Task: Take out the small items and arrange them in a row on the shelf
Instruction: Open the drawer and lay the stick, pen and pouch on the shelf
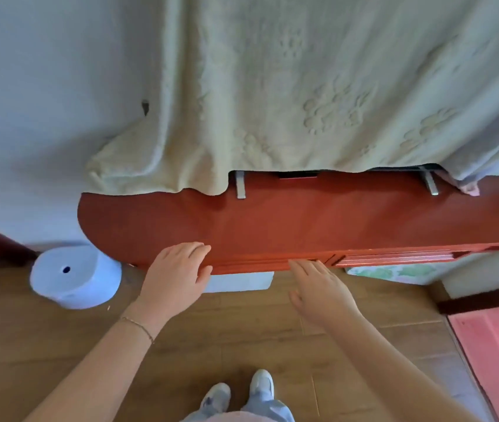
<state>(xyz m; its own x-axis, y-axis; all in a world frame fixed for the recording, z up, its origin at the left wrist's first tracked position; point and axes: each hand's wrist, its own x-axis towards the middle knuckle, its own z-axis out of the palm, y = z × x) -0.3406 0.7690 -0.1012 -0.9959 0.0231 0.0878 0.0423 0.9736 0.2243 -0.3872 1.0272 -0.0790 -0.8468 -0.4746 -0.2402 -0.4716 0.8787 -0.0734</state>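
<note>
A long red-brown shelf top with a rounded left end runs across the middle of the view. My left hand rests on its front edge with the fingers laid flat over the top. My right hand reaches to the front edge with straight fingers, the tips touching a drawer front just under the top. Neither hand holds anything. No small items are in sight.
A pale green blanket hangs over something standing on the shelf, with two grey feet showing below it. A white round bin stands on the wooden floor at left. A pink mat lies at right.
</note>
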